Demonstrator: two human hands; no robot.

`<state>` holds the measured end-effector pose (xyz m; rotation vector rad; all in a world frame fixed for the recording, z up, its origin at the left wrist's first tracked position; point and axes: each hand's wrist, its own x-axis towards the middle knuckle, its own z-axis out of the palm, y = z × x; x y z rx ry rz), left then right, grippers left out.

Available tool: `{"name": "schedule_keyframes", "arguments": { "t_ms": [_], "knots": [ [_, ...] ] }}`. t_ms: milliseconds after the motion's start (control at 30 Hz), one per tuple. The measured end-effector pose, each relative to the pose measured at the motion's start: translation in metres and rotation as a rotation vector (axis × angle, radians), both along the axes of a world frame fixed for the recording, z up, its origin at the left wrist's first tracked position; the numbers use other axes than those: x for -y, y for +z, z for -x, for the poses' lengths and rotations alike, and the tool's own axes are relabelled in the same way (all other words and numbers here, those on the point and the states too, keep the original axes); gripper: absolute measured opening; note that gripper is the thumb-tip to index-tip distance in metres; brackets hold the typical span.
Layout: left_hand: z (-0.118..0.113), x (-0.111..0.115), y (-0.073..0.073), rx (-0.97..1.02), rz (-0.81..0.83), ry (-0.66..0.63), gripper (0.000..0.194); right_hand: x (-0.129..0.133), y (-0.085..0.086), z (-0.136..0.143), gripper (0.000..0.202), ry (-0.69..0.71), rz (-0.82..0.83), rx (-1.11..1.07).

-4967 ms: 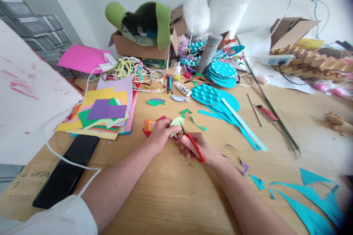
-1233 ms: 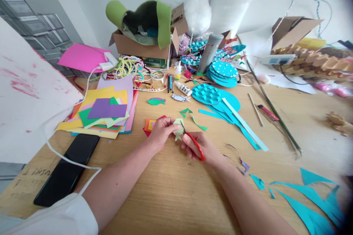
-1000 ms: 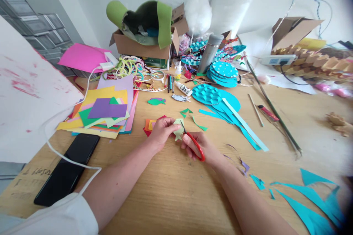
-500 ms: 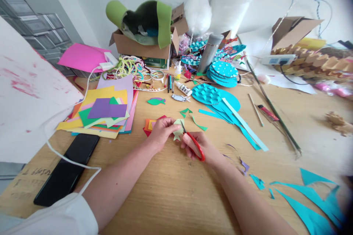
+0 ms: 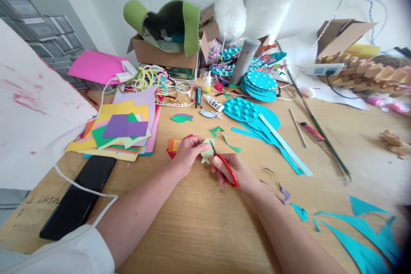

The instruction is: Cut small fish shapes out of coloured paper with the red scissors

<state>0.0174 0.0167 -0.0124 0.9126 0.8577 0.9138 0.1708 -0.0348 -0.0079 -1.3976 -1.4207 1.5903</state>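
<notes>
Between the thumb and fingers of my left hand (image 5: 190,154) is a pale green paper piece (image 5: 208,150), with a notched, tail-like lower end. My right hand (image 5: 231,170) is closed around the red-handled scissors (image 5: 230,170); the blades meet the right edge of the paper. Behind the left hand lie small red, orange and yellow paper squares (image 5: 175,144), partly covered by it. Green paper scraps (image 5: 224,135) rest just beyond the scissors. Farther off are a green and purple paper fish (image 5: 182,118) and a white fish cutout with dark outlines (image 5: 210,114).
Coloured paper sheets (image 5: 125,129) are stacked at the left, near a black phone (image 5: 78,197) crossed by a white cable. Blue paper ovals and strips (image 5: 269,122) lie right of centre. Blue offcuts (image 5: 362,231) are at the lower right. Glue bottles (image 5: 214,103) and a grey flask (image 5: 244,62) stand behind.
The pale green paper has turned or shifted very slightly in my left hand. The scissors stay at its right edge, and both hands remain almost in place.
</notes>
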Motion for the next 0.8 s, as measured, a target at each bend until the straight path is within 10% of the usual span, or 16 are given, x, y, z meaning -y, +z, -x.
{"name": "schedule_keyframes", "arguments": {
  "t_ms": [800],
  "knots": [
    [0.0003, 0.0004, 0.0001, -0.037, -0.026, 0.015, 0.024, 0.0009, 0.0048, 0.0014, 0.062, -0.001, 0.005, 0.029]
  ]
}}
